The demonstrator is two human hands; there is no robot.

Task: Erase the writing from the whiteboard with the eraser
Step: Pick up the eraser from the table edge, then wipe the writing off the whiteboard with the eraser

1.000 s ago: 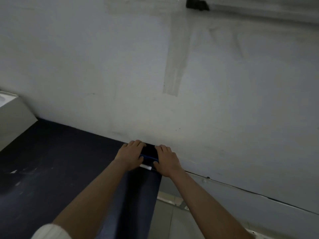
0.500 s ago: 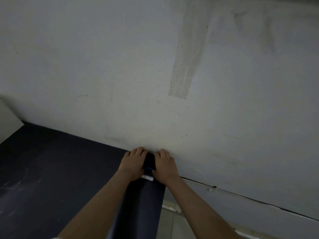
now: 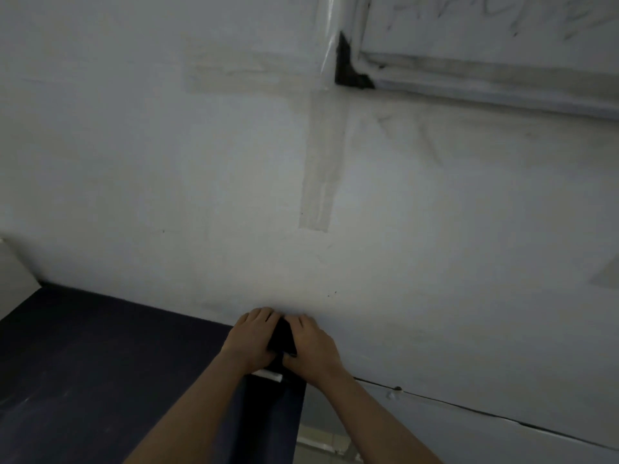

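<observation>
A dark eraser [image 3: 283, 339] with a white strip at its near end lies at the far right corner of the dark table [image 3: 100, 380], against the wall. My left hand [image 3: 253, 339] is on its left side and my right hand [image 3: 313, 346] on its right, both curled around it. The whiteboard [image 3: 485, 31] hangs at the top right, with faint dark writing on it and a black corner piece at its lower left. Most of the eraser is hidden between my hands.
Strips of old tape [image 3: 321, 165] mark the white wall [image 3: 134, 162] below and left of the board. A thin dark cable [image 3: 469, 410] runs along the lower wall at the right. A pale box edge [image 3: 13, 276] stands at the far left.
The view has tilted up, bringing the whiteboard's lower left corner and writing into sight. Both hands stay on the eraser at the table corner, closing in more tightly around it.
</observation>
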